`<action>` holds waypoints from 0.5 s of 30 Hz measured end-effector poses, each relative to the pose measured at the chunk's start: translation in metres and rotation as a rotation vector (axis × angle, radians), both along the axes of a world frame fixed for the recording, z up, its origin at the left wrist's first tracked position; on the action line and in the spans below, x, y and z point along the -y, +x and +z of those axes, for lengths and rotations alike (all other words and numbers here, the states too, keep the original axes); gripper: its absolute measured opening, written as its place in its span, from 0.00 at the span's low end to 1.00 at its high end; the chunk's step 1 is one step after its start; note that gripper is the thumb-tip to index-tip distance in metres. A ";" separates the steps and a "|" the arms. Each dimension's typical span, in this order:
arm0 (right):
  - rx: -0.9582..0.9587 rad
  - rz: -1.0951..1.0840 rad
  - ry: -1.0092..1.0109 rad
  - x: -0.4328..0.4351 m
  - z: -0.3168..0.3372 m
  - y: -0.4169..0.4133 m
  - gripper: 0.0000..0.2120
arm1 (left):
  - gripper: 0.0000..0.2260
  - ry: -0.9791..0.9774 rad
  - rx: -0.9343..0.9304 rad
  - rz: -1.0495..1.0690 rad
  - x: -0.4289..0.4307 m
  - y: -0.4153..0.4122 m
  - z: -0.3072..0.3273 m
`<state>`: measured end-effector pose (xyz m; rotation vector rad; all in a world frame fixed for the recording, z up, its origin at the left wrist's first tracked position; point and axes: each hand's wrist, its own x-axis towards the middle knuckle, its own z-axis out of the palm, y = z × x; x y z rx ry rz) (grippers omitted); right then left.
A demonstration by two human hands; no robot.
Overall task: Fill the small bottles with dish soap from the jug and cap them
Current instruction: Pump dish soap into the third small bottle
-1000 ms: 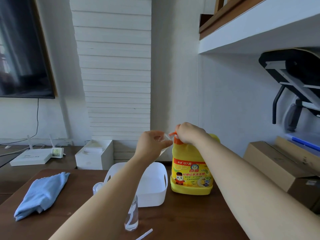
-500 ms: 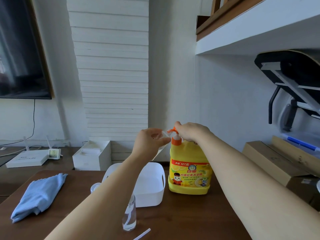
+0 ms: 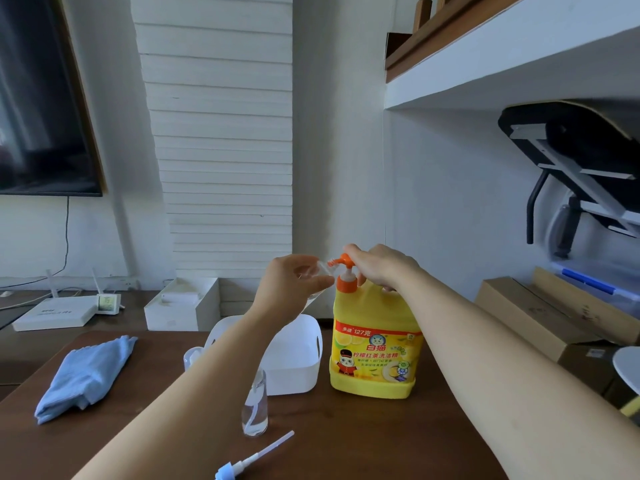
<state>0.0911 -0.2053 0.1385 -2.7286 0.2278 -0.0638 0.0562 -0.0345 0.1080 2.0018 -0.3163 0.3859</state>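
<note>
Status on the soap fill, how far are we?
Nothing looks capped yet. In hand: left hand holds a small clear bottle at the nozzle of the orange pump on the yellow jug; right hand curls over the pump. Left: finish this fill, the second bottle standing on the table (fill level unclear), and the loose pump cap lying by it.

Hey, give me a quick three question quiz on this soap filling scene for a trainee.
1. True or false: the right hand is on the jug's orange pump.
2. The left hand holds a small clear ___ at the nozzle.
3. The blue cloth lies: A on the jug, B on the table, C in the left hand.
Key: 1 true; 2 bottle; 3 B.
</note>
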 end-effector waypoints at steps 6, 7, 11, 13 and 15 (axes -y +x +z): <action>-0.018 0.028 0.016 -0.004 -0.001 -0.031 0.26 | 0.14 0.013 0.006 0.003 -0.007 -0.036 -0.002; -0.019 0.032 0.018 -0.005 -0.001 -0.037 0.26 | 0.15 0.002 0.000 0.006 -0.007 -0.042 -0.003; -0.029 0.044 0.049 -0.007 -0.002 -0.052 0.27 | 0.16 -0.012 -0.001 0.018 -0.009 -0.062 -0.007; -0.046 0.039 0.040 -0.008 -0.001 -0.058 0.29 | 0.15 -0.008 -0.001 0.018 -0.010 -0.069 -0.008; -0.036 0.045 0.011 -0.011 0.002 -0.061 0.29 | 0.14 0.014 -0.001 0.018 -0.011 -0.072 -0.009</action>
